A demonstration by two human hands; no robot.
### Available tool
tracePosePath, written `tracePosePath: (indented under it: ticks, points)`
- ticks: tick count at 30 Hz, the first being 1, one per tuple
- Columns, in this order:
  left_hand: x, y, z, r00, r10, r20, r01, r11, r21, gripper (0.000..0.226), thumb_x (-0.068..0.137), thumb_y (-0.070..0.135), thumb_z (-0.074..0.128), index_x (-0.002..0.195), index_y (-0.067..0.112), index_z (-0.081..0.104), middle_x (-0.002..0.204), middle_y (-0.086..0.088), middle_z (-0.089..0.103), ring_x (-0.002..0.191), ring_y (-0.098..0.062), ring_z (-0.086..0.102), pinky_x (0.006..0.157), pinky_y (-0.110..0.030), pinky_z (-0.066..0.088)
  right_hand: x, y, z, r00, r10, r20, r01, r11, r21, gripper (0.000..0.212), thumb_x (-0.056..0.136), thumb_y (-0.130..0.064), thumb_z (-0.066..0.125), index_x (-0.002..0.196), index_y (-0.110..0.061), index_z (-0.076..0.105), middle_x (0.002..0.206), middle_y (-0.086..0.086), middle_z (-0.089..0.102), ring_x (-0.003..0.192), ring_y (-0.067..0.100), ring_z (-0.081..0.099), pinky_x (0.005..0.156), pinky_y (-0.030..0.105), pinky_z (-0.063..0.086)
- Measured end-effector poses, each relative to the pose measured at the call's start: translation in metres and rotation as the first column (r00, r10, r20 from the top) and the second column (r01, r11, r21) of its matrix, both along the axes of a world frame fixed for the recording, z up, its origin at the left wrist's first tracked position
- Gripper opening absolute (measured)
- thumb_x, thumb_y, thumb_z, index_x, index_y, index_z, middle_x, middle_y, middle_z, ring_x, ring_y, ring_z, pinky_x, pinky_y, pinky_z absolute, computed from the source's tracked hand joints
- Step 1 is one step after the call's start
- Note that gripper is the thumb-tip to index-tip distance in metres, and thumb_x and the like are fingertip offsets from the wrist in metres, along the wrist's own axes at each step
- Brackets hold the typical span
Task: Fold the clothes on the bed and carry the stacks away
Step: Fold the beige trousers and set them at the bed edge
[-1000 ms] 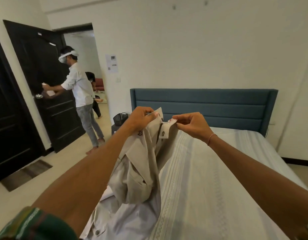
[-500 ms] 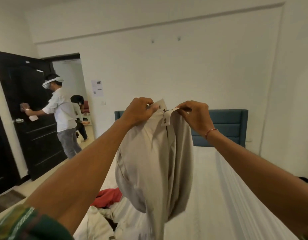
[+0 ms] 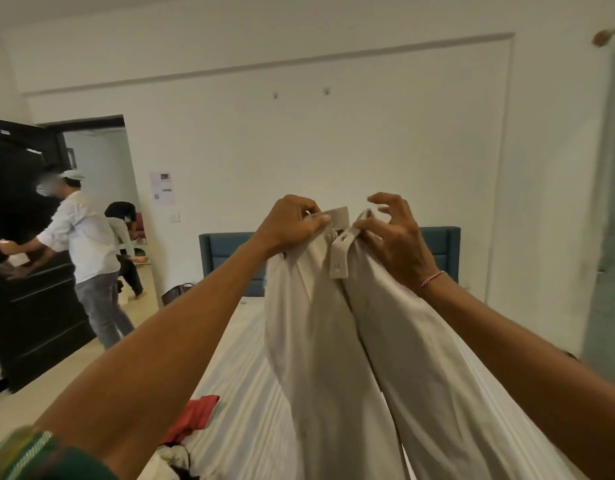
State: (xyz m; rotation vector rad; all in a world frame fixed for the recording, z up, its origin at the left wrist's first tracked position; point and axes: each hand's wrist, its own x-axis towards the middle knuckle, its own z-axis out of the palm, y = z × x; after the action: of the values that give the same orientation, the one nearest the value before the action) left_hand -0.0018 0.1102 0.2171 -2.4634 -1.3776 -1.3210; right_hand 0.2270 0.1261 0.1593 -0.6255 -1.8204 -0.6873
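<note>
Both hands, left hand (image 3: pixel 292 225) and right hand (image 3: pixel 389 237), pinch the trousers (image 3: pixel 333 341) by the waistband at twelve o'clock; soft, light, floppy cloth, best held there.

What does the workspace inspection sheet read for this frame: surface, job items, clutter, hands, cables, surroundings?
Surface: bed with pale striped sheet, blue headboard behind.
Job's things: beige trousers held up by the waistband, legs hanging over the bed; red garment and a crumpled light garment lie at the near left.
Clutter: nothing seen beyond the unfolded clothes.
Hands: left hand grips the waistband; right hand pinches the other side, some fingers raised.
Cables: nothing seen.
Surroundings: person in white shirt at a black door; second person in the doorway; dark basket by the wall.
</note>
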Motion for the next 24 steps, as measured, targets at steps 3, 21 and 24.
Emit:
tracePosePath:
  ticks: [3, 21, 24]
  points:
    - [0.004, 0.004, -0.026, 0.996, -0.087, 0.012, 0.087, 0.989, -0.119, 0.022, 0.092, 0.025, 0.07, 0.077, 0.01, 0.076, 0.071, -0.004, 0.07, 0.064, -0.008, 0.056, 0.062, -0.025, 0.044, 0.002, -0.006, -0.026, 0.993, 0.098, 0.064, -0.084, 0.978, -0.191, 0.015, 0.094, -0.027, 0.069, 0.102, -0.019, 0.078, 0.135, 0.016, 0.057, 0.124, 0.032, 0.056, 0.107, 0.048, 0.046]
    - [-0.003, -0.007, -0.076, 0.94, -0.329, 0.087, 0.34, 0.903, -0.263, 0.015, 0.096, 0.021, 0.066, 0.101, 0.015, 0.079, 0.088, 0.005, 0.074, 0.077, -0.008, 0.068, 0.065, -0.015, 0.052, -0.017, -0.039, -0.076, 0.995, -0.007, 0.103, 0.022, 0.989, -0.145, 0.019, 0.096, -0.019, 0.063, 0.097, -0.003, 0.072, 0.094, 0.018, 0.064, 0.076, 0.028, 0.064, 0.072, 0.025, 0.056]
    - [-0.008, -0.01, -0.076, 0.936, -0.351, 0.004, 0.342, 0.907, -0.245, 0.016, 0.096, 0.018, 0.066, 0.107, 0.015, 0.078, 0.09, 0.007, 0.073, 0.08, -0.007, 0.067, 0.068, -0.013, 0.053, -0.017, -0.042, -0.075, 0.998, -0.006, 0.065, 0.014, 0.992, -0.124, 0.023, 0.096, -0.021, 0.06, 0.095, -0.001, 0.073, 0.091, 0.017, 0.068, 0.075, 0.026, 0.066, 0.075, 0.021, 0.053]
